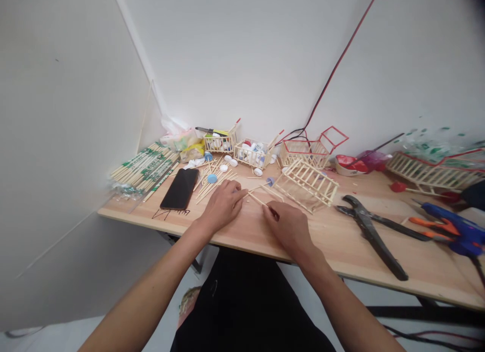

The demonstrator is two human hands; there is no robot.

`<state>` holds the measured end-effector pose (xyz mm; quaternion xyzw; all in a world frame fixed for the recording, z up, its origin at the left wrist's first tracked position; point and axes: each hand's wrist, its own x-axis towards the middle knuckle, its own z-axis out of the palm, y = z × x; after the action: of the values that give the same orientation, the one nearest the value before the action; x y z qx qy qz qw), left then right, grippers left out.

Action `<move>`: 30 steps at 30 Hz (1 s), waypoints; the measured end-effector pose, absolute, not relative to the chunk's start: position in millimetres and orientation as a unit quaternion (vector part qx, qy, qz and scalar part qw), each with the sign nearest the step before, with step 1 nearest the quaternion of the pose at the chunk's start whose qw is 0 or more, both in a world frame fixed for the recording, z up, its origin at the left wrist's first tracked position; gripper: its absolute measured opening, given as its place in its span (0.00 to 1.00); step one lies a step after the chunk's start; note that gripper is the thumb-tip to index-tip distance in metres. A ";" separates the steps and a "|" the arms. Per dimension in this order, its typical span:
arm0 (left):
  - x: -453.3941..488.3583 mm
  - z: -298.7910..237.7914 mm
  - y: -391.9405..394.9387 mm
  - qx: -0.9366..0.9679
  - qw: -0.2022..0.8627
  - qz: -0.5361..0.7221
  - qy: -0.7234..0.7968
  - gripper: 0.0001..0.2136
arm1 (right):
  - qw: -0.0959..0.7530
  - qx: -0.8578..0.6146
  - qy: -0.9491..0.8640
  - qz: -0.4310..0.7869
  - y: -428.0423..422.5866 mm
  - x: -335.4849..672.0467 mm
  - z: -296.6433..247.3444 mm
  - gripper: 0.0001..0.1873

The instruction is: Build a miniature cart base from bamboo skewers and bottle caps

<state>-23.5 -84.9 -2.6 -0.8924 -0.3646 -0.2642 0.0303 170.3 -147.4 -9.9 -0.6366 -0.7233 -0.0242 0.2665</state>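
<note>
My left hand (224, 204) rests low over the table, its thumb and fingers pinched at the corner where thin wooden sticks meet. One wooden stick (257, 198) slants from there to my right hand (290, 225), whose curled fingers grip its other end. Another stick or two of the same kind angle away behind it; whether they are joined is too small to tell. Just beyond my right hand, a basket-like stick frame (308, 185) lies tilted on its side. Loose sticks (206, 188) and a blue bottle cap (211, 178) lie beyond my left hand.
On the left are a black phone (180, 189) and packs of wrapped chopsticks (146, 167). Small stick carts (252, 154) with caps stand along the wall. Black-handled pliers (369, 228), a blue glue gun (454, 225) and a bowl of red paint (351, 165) lie rightward.
</note>
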 end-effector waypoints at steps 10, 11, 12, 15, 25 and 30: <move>-23.6 -4.2 -83.8 -0.895 0.022 -0.269 -0.356 0.13 | 0.271 -0.635 -0.723 -0.028 -147.7 170.0 -9.1 0.17; -23.4 -4.1 -83.9 -0.894 0.020 -0.270 -0.356 0.13 | 0.271 -0.635 -0.723 -0.025 -147.9 170.1 -8.9 0.17; -23.3 -3.9 -84.1 -0.894 0.020 -0.271 -0.357 0.13 | 0.272 -0.635 -0.723 -0.023 -148.2 170.1 -8.7 0.17; -23.0 -2.9 -85.0 -0.891 0.021 -0.271 -0.363 0.14 | 0.273 -0.636 -0.722 -0.021 -148.8 170.3 -8.1 0.17; -23.5 -3.7 -84.3 -0.896 0.025 -0.263 -0.356 0.13 | 0.263 -0.644 -0.718 -0.025 -148.5 169.9 -9.6 0.17; -23.7 -4.1 -83.8 -0.896 0.017 -0.266 -0.355 0.13 | 0.266 -0.640 -0.720 -0.025 -148.1 169.9 -8.9 0.17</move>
<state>-23.7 -83.8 -4.1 -0.8958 -0.3553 -0.2664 0.0172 169.9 -148.1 -8.9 -0.6401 -0.7204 -0.0246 0.2659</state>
